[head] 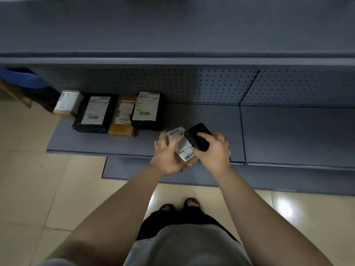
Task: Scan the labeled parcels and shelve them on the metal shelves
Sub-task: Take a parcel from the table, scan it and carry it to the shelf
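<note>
My left hand (166, 153) holds a small brown cardboard parcel (187, 157) from its left side, white barcode label facing up. My right hand (213, 150) grips a black handheld scanner (196, 136) and holds it right over the parcel's label. Both hands hover above the front part of the low grey metal shelf (211, 120). At the shelf's left end lie several labeled parcels in a row: a small pale box (67, 102), a black parcel (95, 113), a brown box (123, 116) and another black parcel (147, 110).
A perforated grey back panel (192, 85) rises behind the shelf, and an upper shelf (172, 29) juts out above. A lower base ledge (134, 169) meets the beige tiled floor (38, 179). A blue-topped object (23, 77) sits at the far left. My feet (180, 206) stand below.
</note>
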